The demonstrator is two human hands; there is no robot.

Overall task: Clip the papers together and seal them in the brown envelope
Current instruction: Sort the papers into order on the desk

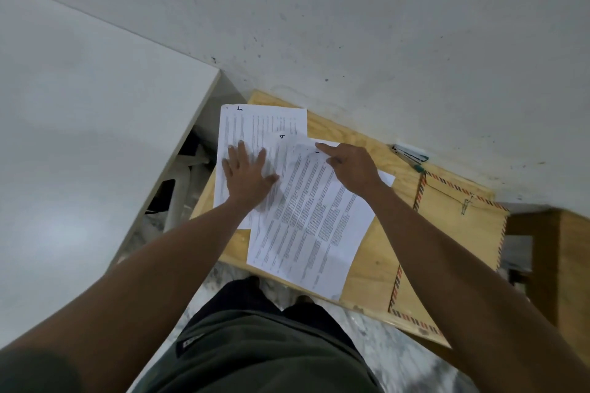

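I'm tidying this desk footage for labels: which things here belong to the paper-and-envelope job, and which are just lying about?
For the job:
printed papers
brown envelope
clip on the envelope
left hand
right hand

Lying about:
stapler-like tool by the wall
wooden table
white board

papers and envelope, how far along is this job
Early. Nothing looks finished: the papers lie fanned out and unclipped on the wooden table. In hand: the left hand presses flat on them while the right hand touches the top sheet. Left: squaring, clipping, then sealing them in the brown envelope.
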